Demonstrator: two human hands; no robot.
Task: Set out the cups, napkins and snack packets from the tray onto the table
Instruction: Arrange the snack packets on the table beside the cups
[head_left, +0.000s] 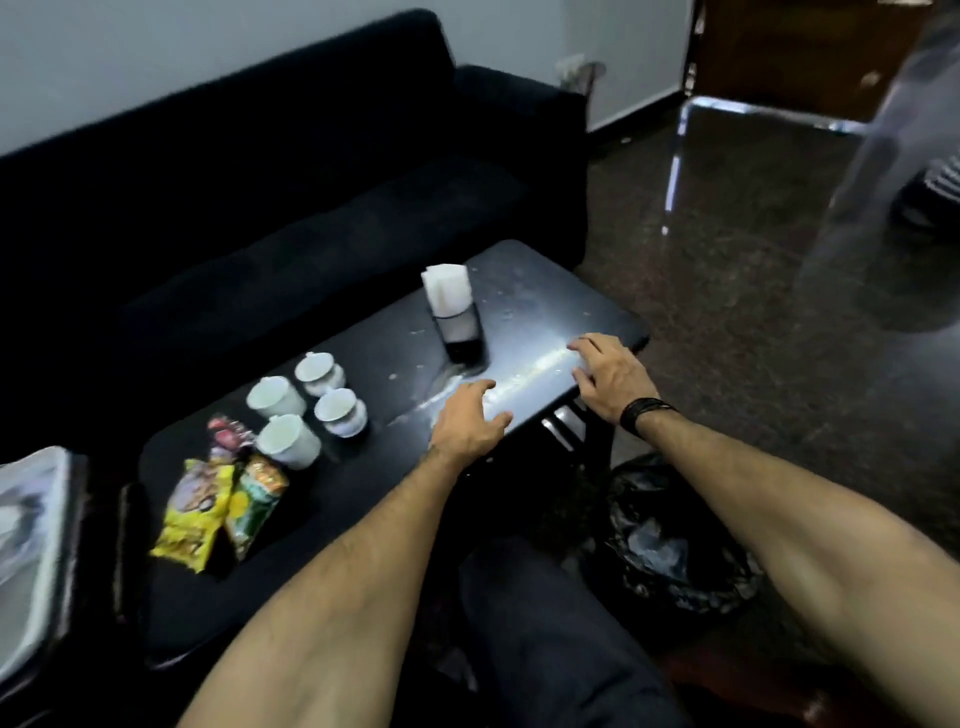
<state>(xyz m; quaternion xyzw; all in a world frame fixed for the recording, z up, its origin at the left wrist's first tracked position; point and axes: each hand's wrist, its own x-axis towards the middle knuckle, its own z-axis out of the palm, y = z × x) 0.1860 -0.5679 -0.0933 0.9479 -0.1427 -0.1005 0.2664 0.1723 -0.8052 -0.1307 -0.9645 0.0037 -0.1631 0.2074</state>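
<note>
Cups (306, 402), snack packets (223, 499), napkin holder (452, 306) grouped on table (540, 322); left hand (467, 421), right hand (610, 371) open, empty, resting at table's near edge.

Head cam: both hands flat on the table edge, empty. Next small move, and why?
Probably lift both hands off and stop. The four cups, the napkin holder and the snack packets already sit on the table; the left hand and right hand hold nothing. The tray at far left looks empty, though blurred.
</note>
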